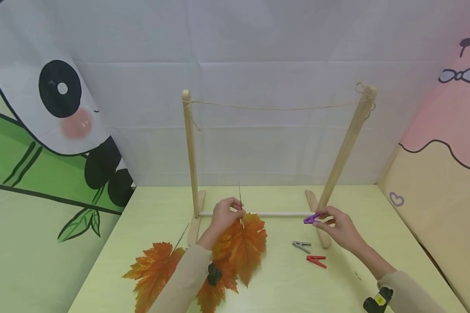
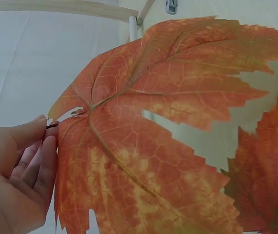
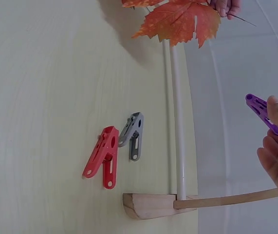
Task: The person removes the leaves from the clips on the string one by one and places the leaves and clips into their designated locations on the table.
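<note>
My left hand (image 1: 228,214) pinches the thin stem of an orange maple leaf (image 1: 250,243), which hangs below the fingers; in the left wrist view this leaf (image 2: 129,112) fills most of the picture. With thumb and fingers my right hand (image 1: 338,228) holds a purple clothespin (image 1: 310,218), also seen as the purple clothespin (image 3: 263,111) in the right wrist view. A grey clothespin (image 1: 301,246) and a red clothespin (image 1: 316,261) lie on the table below that hand. Another maple leaf (image 1: 156,271) lies to the left, partly behind my sleeve, and one more (image 1: 215,291) lies under the held leaf.
A wooden frame stands across the table (image 1: 281,282), with a left post (image 1: 190,152), a leaning right post (image 1: 346,148) and a white crossbar (image 1: 285,214) low between them. Twine (image 1: 274,108) is strung between the post tops. Behind hangs a pale cloth backdrop (image 1: 258,152).
</note>
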